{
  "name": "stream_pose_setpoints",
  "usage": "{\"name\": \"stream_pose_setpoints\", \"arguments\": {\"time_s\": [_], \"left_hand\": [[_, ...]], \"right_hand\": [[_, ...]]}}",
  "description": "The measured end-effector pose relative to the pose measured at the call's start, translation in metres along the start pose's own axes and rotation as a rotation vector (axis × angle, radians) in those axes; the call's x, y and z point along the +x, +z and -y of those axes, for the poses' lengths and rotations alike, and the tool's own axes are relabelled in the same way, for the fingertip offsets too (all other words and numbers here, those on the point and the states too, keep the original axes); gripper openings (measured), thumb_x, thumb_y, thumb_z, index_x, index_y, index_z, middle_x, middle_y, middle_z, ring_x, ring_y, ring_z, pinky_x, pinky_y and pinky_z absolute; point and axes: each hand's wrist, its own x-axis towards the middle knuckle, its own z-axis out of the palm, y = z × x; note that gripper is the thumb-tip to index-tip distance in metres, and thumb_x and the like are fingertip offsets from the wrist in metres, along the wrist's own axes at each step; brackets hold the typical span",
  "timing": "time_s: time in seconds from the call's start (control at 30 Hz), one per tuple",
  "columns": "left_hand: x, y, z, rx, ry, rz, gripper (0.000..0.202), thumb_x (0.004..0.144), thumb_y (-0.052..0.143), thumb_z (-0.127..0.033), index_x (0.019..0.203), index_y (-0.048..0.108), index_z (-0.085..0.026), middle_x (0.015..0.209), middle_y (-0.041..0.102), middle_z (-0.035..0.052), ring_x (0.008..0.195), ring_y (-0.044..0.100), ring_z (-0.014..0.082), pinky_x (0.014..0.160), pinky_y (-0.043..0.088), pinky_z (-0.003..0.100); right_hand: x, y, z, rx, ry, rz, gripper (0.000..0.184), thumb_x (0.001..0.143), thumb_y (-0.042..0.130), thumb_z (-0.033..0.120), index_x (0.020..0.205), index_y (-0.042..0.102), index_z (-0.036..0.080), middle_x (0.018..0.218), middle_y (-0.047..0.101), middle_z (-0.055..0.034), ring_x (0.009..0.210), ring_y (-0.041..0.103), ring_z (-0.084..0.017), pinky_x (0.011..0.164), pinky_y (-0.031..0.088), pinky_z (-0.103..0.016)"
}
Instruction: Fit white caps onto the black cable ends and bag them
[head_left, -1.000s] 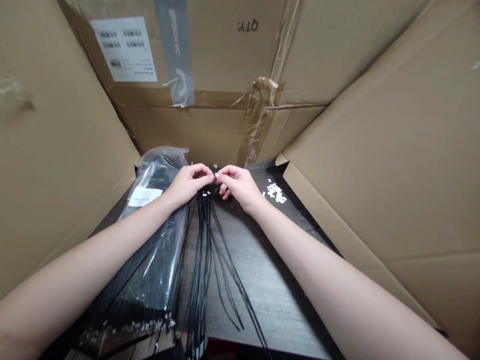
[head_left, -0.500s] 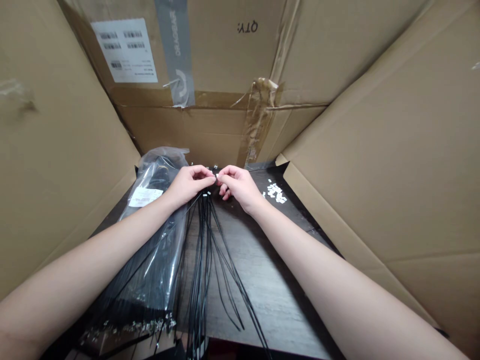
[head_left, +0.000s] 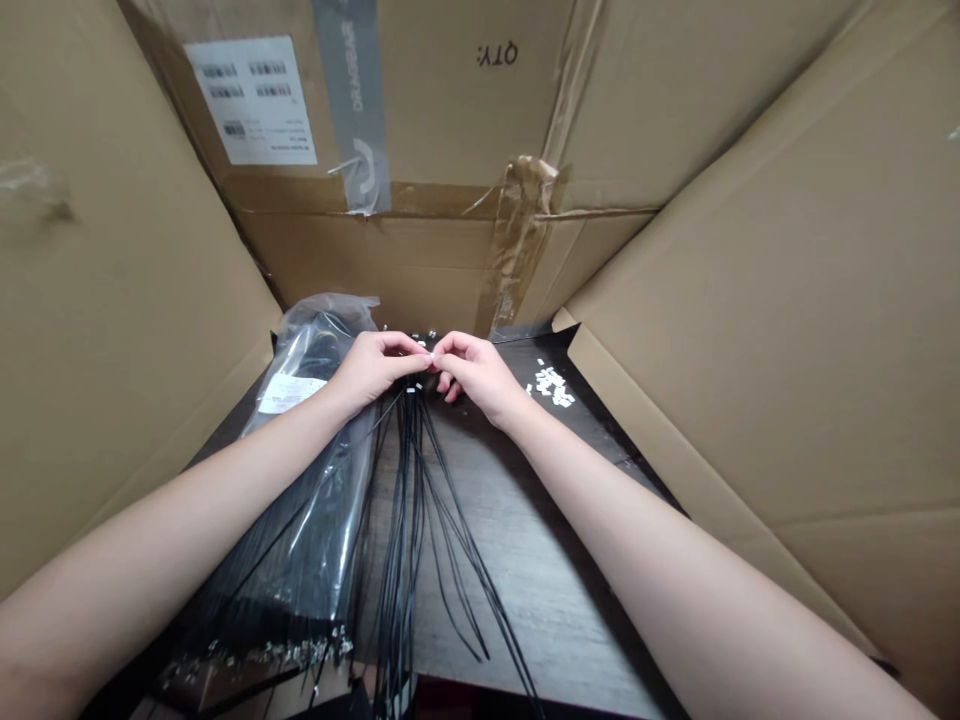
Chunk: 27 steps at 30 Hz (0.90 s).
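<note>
My left hand is closed in a pinch, and a thin black cable trails down and left from beneath it. Its fingertips meet those of my right hand, which pinches a tiny white connector. The fingers cover most of that connector and the cable's end. Just below lies a bundle of black cables with small white ends, fanning toward the table's front edge. Loose white connectors sit in a small pile to the right of my right hand.
A clear plastic bag full of black cables lies under my left forearm, its white-tipped ends at the front. Cardboard walls rise at the back and both sides of the dark table.
My fingertips have come closer together, and less of the white connector shows between them. The cable bundle and the connector pile stay where they were.
</note>
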Motion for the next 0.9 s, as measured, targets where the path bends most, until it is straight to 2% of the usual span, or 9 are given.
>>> {"name": "stream_pose_setpoints", "arguments": {"time_s": [0.3, 0.53, 0.67, 0.77, 0.9], "left_hand": [[-0.0003, 0.0008, -0.0007, 0.046, 0.056, -0.004, 0.024, 0.066, 0.079, -0.037, 0.074, 0.074, -0.015, 0.072, 0.072, 0.0034, 0.069, 0.063, 0.0171, 0.071, 0.05, 0.031], [0.0004, 0.0022, 0.0011, 0.061, 0.092, -0.005, 0.025, 0.068, 0.078, -0.037, 0.077, 0.071, -0.015, 0.073, 0.071, 0.0027, 0.068, 0.062, 0.0156, 0.071, 0.049, 0.031], [0.001, 0.0024, 0.0023, 0.022, 0.083, 0.0, 0.03, 0.065, 0.081, -0.039, 0.079, 0.069, -0.014, 0.076, 0.071, 0.0043, 0.071, 0.064, 0.0167, 0.073, 0.051, 0.032], [0.0008, 0.0029, 0.0015, 0.013, 0.08, 0.002, 0.033, 0.063, 0.083, -0.039, 0.079, 0.068, -0.014, 0.075, 0.071, 0.0042, 0.071, 0.064, 0.0163, 0.073, 0.051, 0.032], [0.0009, 0.0035, 0.0029, 0.024, 0.093, 0.0, 0.029, 0.066, 0.08, -0.035, 0.079, 0.066, -0.014, 0.074, 0.069, 0.0031, 0.069, 0.064, 0.0152, 0.07, 0.051, 0.03]], "right_hand": [[0.001, -0.0023, -0.0029, 0.006, -0.004, 0.011, 0.021, 0.071, 0.072, 0.03, 0.07, 0.055, 0.018, 0.057, 0.055, 0.0047, 0.047, 0.054, -0.008, 0.036, 0.044, -0.016], [0.0002, -0.0035, -0.0031, 0.078, 0.022, -0.123, 0.026, 0.065, 0.077, 0.032, 0.067, 0.056, 0.018, 0.053, 0.055, 0.0051, 0.046, 0.054, -0.008, 0.04, 0.046, -0.018], [-0.0005, -0.0052, -0.0033, 0.102, 0.031, -0.135, 0.028, 0.061, 0.081, 0.03, 0.066, 0.056, 0.018, 0.052, 0.056, 0.0047, 0.044, 0.052, -0.007, 0.041, 0.045, -0.018], [0.0004, -0.0057, -0.0042, 0.135, 0.012, -0.122, 0.03, 0.059, 0.082, 0.028, 0.071, 0.056, 0.018, 0.054, 0.057, 0.0056, 0.044, 0.052, -0.008, 0.039, 0.045, -0.018], [0.0019, -0.0049, -0.004, 0.126, 0.015, -0.09, 0.024, 0.061, 0.076, 0.026, 0.08, 0.065, 0.016, 0.055, 0.057, 0.0058, 0.044, 0.05, -0.007, 0.038, 0.045, -0.018]]}}
